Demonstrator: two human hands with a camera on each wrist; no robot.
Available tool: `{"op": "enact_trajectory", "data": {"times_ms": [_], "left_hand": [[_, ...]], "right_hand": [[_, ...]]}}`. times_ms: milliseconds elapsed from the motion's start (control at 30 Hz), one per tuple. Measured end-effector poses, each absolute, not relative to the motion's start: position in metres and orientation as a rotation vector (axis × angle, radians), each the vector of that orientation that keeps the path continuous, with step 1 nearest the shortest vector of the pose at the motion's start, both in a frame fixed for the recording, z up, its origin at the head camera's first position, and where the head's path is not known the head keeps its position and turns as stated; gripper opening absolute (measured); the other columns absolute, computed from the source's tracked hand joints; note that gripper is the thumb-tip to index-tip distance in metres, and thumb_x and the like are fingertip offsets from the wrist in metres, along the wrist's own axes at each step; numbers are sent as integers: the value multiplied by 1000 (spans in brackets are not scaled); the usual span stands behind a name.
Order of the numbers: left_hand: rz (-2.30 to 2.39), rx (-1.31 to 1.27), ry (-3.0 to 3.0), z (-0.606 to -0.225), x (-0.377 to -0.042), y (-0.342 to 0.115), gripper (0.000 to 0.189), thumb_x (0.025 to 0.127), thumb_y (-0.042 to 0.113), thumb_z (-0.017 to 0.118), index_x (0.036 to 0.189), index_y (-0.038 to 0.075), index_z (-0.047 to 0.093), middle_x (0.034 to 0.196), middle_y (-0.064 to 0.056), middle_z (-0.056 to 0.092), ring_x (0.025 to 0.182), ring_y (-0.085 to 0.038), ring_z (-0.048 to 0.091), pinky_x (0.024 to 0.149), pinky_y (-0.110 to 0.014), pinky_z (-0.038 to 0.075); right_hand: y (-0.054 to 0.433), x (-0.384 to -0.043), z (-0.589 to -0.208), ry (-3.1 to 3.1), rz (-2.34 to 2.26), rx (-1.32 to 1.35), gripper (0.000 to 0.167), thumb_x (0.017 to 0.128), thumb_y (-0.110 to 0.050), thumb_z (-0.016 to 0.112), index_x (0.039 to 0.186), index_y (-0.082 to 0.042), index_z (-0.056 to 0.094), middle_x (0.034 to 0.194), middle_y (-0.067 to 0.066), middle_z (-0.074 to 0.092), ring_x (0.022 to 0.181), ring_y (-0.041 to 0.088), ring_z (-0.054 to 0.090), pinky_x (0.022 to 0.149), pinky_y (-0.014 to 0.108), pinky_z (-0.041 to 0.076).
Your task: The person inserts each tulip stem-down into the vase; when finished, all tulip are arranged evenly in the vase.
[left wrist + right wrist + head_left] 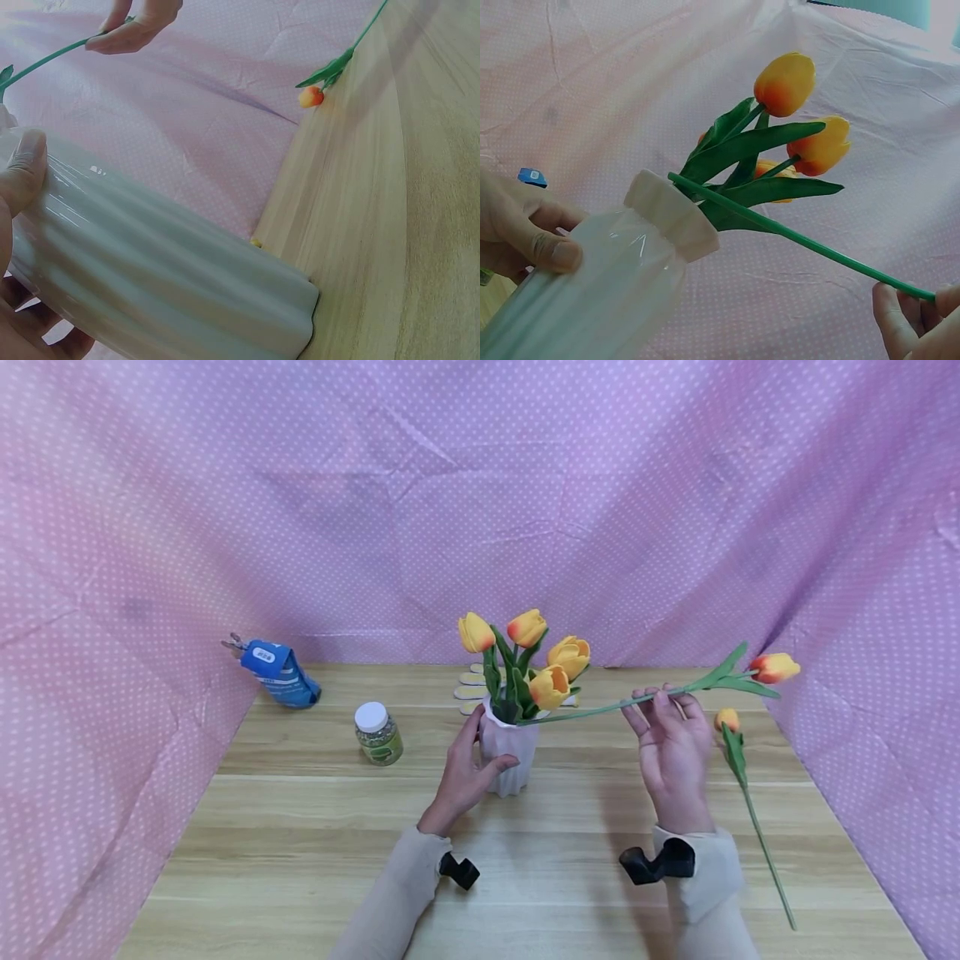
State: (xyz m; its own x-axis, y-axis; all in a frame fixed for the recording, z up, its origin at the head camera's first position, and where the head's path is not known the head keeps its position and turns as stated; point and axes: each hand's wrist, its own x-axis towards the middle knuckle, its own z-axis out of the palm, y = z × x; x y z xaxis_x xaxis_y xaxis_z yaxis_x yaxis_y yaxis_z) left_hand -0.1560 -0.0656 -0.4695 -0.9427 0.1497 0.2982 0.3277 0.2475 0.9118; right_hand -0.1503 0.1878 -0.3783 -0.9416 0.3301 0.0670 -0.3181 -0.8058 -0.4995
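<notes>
A white ribbed vase point(510, 758) stands on the table with several yellow-orange tulips point(550, 687) in it. My left hand point(467, 770) grips the vase from the left, thumb across its front, as the left wrist view also shows at close range. Between thumb and fingers of my right hand point(675, 752) is the green stem of another tulip point(775, 668). This tulip lies nearly level in the air, its flower to the right. Its bare stem end point(676, 178) overlaps the vase's rim in the right wrist view.
One more tulip point(738, 760) lies on the wooden table point(300, 860) at the right. A jar with a white lid point(378, 735) and a clipped blue bag point(281, 672) stand to the left. Behind the vase lie white gloves point(470, 692). Pink dotted cloth point(480, 510) hangs around the table.
</notes>
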Motion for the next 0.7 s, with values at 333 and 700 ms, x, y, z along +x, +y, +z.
{"op": "enact_trajectory", "data": {"times_ms": [333,700], "left_hand": [[-1777,-448,-2364,-470,-157,-66,92,85,38,78,158,10,28,156,-12,45,137,-31,51,112,-52,46],[-1755,-472,-2347,-472,-158,-66,92,85,37,78,157,8,28,153,-15,48,132,-32,55,109,-51,48]], "right_hand": [[175,-152,-376,-799,2554,46,11,93,8,60,101,7,52,83,16,68,78,27,72,67,37,64],[161,-151,-372,-911,2382,252,11,92,11,60,100,6,55,86,16,66,80,27,72,68,36,64]]}}
